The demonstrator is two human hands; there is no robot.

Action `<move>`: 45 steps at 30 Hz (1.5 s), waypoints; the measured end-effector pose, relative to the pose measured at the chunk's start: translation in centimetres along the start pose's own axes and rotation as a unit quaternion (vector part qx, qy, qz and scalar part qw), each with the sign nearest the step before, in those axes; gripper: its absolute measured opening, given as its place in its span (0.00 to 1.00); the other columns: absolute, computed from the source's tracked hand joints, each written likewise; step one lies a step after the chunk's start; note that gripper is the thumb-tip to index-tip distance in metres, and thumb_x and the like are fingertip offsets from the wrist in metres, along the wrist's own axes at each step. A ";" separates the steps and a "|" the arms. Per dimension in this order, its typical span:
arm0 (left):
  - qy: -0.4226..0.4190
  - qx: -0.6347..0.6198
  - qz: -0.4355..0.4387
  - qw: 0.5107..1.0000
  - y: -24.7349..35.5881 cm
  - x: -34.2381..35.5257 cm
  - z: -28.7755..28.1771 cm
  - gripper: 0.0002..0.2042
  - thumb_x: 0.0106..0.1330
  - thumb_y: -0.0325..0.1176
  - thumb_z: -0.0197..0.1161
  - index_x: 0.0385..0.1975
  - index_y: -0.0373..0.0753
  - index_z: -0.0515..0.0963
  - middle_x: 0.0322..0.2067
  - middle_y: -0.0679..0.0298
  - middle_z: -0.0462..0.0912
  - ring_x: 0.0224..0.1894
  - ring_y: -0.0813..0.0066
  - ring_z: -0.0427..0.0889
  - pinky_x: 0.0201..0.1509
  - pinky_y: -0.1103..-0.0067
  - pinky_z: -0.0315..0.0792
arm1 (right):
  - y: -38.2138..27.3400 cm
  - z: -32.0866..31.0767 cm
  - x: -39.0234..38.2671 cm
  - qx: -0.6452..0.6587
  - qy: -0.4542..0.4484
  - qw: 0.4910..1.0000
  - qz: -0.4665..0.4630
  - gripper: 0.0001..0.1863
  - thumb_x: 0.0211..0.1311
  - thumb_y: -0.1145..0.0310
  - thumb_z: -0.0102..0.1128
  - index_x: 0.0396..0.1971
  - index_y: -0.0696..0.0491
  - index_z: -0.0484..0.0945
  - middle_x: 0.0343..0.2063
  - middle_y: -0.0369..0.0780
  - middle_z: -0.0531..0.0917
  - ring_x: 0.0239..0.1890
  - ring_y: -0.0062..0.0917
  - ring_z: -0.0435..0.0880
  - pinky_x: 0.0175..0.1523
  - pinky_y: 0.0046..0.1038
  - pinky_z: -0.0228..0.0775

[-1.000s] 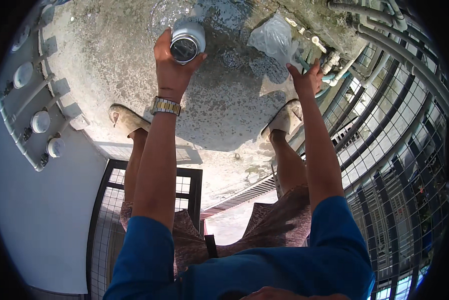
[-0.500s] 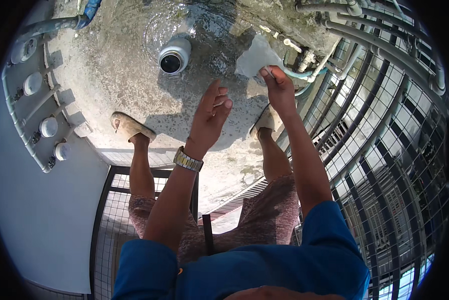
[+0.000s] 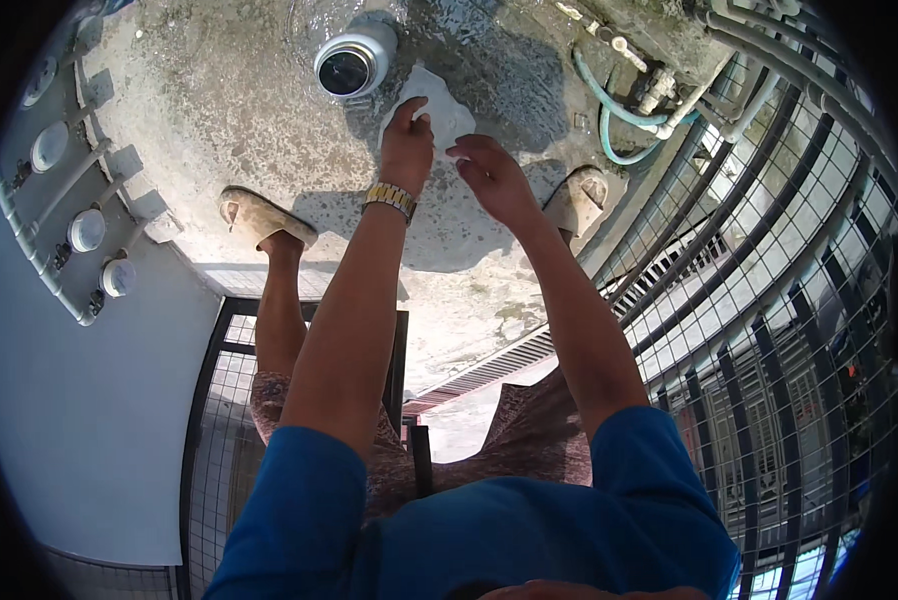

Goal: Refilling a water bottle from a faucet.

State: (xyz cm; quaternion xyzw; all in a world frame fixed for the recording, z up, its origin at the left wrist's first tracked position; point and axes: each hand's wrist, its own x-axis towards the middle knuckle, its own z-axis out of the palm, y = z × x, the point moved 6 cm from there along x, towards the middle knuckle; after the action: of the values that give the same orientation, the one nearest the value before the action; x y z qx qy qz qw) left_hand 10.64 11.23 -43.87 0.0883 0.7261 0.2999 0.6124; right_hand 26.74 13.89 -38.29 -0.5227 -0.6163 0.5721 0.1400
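Note:
A thin, pale, translucent sheet point(image 3: 443, 108), perhaps plastic, hangs in front of me above the wet concrete. My left hand point(image 3: 407, 150), with a metal-band watch on its wrist, is at the sheet's near left side, its fingers bent together on it. At the sheet's near right corner is my right hand point(image 3: 494, 180), fingers curled, with a small whitish bit at the tips. Their exact grip is too small to see clearly. Beyond my left hand, a white round container point(image 3: 372, 50) with a dark round end rests on the ground, apart from both hands.
Water shines on the concrete floor point(image 3: 219, 140) ahead. Round meters with pipes point(image 3: 87, 230) line the left wall. A green hose point(image 3: 609, 150) and valve fittings point(image 3: 657, 90) lie at right, beside a wire-mesh fence point(image 3: 769, 250). My sandalled feet stand apart; a dark-framed mesh gate point(image 3: 214, 400) is near my left leg.
The sheet has moved left with my right hand, nearer to the container. My left hand has gone from spread fingers to bent fingers at the sheet. The view has shifted slightly.

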 end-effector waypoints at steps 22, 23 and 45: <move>0.021 0.210 0.153 0.965 -4.0 5.8 -5.7 0.27 0.64 0.28 0.66 0.65 0.37 0.72 0.34 0.60 0.84 0.33 0.73 0.81 0.39 0.74 0.76 | 5.1 9.8 8.3 -0.268 0.000 0.963 0.040 0.23 0.62 0.63 0.70 0.56 0.52 0.79 0.50 0.47 0.77 0.57 0.46 0.78 0.54 0.45 0.79; 0.043 0.258 0.182 0.948 -3.8 6.0 -5.8 0.27 0.64 0.28 0.66 0.65 0.36 0.72 0.36 0.57 0.85 0.34 0.68 0.82 0.41 0.71 0.76 | 5.0 10.4 8.7 -0.310 -0.010 0.950 0.032 0.22 0.61 0.62 0.69 0.54 0.52 0.80 0.50 0.48 0.77 0.56 0.46 0.79 0.54 0.45 0.79; 0.114 0.250 0.076 0.959 -4.0 6.0 -6.6 0.15 0.68 0.34 0.58 0.51 0.50 0.87 0.46 0.47 0.87 0.50 0.45 0.85 0.55 0.60 0.78 | 2.8 5.7 6.8 0.014 -0.177 0.957 0.229 0.24 0.65 0.60 0.67 0.59 0.53 0.81 0.35 0.41 0.87 0.30 0.23 0.85 0.39 0.29 0.78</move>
State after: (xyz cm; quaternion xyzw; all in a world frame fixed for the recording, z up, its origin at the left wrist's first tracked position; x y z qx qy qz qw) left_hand 4.01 8.81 -50.62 0.2590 0.8338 0.1626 0.4597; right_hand 20.91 15.58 -45.31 -0.5386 -0.4867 0.6807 -0.0987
